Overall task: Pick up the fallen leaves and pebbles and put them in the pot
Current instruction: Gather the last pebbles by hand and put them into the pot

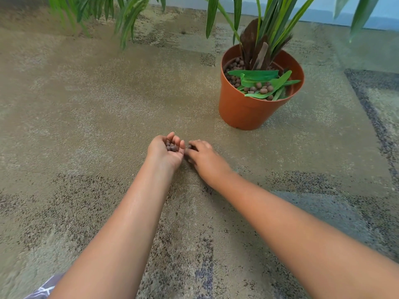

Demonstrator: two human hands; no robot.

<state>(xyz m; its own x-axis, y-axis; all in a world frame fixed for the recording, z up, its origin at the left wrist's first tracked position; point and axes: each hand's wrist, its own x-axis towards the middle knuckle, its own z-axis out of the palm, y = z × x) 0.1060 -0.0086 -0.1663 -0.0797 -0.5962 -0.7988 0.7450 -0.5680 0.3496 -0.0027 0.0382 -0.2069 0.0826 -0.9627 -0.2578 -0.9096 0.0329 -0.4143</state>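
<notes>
An orange plastic pot [241,108] stands on the carpet at the upper right, with a palm-like plant in it. Inside it lie brown clay pebbles [263,90] and several loose green leaves [257,75]. My left hand [160,154] is cupped palm-up on the carpet in front of the pot and holds a small heap of brown pebbles [172,147]. My right hand [204,159] rests palm-down right beside it, its fingertips pinched on a pebble [189,146] next to the left palm.
Beige carpet [108,117] with dark speckled patches covers the floor. Long green fronds [127,20] hang over the far side. A pale wall [323,11] runs along the back. A scrap of patterned cloth [43,291] shows at the bottom left.
</notes>
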